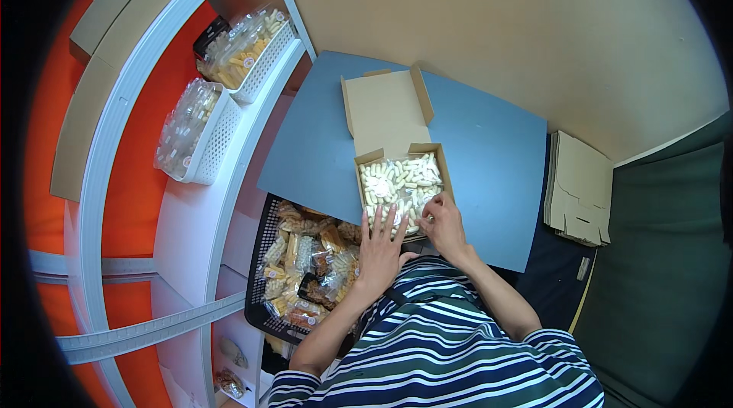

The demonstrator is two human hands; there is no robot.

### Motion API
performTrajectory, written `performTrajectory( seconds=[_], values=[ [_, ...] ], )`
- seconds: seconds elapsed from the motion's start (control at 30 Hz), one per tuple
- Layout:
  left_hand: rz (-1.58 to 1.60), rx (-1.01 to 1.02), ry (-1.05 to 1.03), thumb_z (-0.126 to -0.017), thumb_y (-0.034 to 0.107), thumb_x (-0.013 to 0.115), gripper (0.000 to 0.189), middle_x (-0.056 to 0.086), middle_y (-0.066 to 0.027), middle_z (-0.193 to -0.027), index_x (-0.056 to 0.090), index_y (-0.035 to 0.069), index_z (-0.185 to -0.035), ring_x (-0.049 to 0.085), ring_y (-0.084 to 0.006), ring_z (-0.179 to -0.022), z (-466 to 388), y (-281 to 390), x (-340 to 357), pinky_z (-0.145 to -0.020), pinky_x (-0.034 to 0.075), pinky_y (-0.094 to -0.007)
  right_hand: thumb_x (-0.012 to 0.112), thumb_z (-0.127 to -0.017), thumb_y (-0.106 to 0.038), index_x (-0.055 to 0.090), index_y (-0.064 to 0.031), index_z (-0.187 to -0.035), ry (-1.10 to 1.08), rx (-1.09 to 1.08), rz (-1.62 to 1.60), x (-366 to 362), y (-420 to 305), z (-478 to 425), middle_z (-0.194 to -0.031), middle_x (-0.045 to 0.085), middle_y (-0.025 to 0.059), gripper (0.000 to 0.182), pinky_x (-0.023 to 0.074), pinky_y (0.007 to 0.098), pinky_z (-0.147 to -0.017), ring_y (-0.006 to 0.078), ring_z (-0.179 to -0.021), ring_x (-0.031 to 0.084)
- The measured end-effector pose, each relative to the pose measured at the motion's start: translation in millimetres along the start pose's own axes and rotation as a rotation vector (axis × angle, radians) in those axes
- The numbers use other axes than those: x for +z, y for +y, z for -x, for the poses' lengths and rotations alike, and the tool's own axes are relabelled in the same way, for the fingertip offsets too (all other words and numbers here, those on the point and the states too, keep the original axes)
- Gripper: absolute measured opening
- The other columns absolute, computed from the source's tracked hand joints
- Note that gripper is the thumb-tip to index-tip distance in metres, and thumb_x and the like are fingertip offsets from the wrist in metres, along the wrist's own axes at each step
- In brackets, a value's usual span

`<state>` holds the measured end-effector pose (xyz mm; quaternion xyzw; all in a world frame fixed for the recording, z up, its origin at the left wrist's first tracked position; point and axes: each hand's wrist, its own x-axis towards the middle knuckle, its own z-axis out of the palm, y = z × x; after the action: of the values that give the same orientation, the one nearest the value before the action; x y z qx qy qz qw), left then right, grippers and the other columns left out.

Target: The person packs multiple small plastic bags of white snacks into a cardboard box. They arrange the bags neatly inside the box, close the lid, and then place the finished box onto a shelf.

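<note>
An open cardboard box [449, 178] stands on the blue-grey tabletop, its lid [385, 103] folded back away from me. Clear plastic bags [402, 173] of pale, short stick-shaped snacks fill it. Across the near left part of the bags lies my left hand [381, 256], flat with fingers spread, holding nothing. My right hand [445, 229] is at the near right corner of the box, with its fingertips bunched on the plastic of a near bag [408, 214]. Both hands cover part of the box's near wall.
Left of the table, a black plastic basket [256, 288] holds several snack packets. White perforated baskets [220, 139] of bagged snacks sit on a white shelf [186, 219]. Flattened cardboard boxes [581, 185] lean at the right. A beige wall [487, 24] rises behind the tabletop [492, 179].
</note>
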<state>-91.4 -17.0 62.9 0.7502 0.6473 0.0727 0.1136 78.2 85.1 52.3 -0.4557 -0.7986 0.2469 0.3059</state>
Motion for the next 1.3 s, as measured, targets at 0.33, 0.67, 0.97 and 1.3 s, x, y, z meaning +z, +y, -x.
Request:
performTrajectory(
  seconds=[0.33,0.67,0.97,1.3],
  values=[
    [0.162,0.095,-0.031,-0.098,0.014,0.062,0.061,0.03,-0.0358,-0.165,0.048,-0.01,-0.152,0.022,-0.0593,-0.154,-6,-14,8,-0.129,0.017,-0.0632,0.074,-0.095,-0.01,0.069,0.0024,-0.096,-0.345,0.187,-0.42,10,-4,-19,-0.077,0.073,0.0161,0.014,0.0566,0.0369,-0.064,0.025,-0.067,0.071],
    [-0.005,0.081,0.037,-0.098,0.009,0.048,0.057,0.035,-0.0359,-0.163,0.047,-0.012,-0.151,0.031,-0.0583,-0.151,-4,-14,27,-0.128,0.022,-0.0615,0.068,-0.102,-0.015,0.06,-0.0001,-0.105,-0.441,0.238,-0.329,21,2,-25,-0.073,0.069,0.0148,0.017,0.0516,0.038,-0.06,0.0228,-0.064,0.067],
    [-0.073,-0.015,0.032,-0.1,0.02,0.055,0.067,0.038,-0.0333,-0.164,0.039,-0.017,-0.153,0.032,-0.0529,-0.153,-7,-2,28,-0.13,0.02,-0.0589,0.068,-0.102,-0.018,0.059,-0.0019,-0.106,-0.409,0.181,-0.246,25,7,-22,-0.069,0.065,0.0162,0.018,0.0476,0.0399,-0.059,0.0244,-0.061,0.061],
    [0.646,-0.171,0.899,-0.091,-0.002,0.073,0.004,0.08,-0.0184,-0.105,0.076,-0.003,-0.094,0.076,-0.0339,-0.106,20,-32,-24,-0.099,0.057,-0.043,0.074,-0.097,-0.012,0.07,-0.0007,-0.114,-0.276,0.223,-0.235,-17,-21,-13,-0.065,0.062,0.0102,0.021,0.0484,0.0345,-0.057,0.0165,-0.057,0.059]
  ],
)
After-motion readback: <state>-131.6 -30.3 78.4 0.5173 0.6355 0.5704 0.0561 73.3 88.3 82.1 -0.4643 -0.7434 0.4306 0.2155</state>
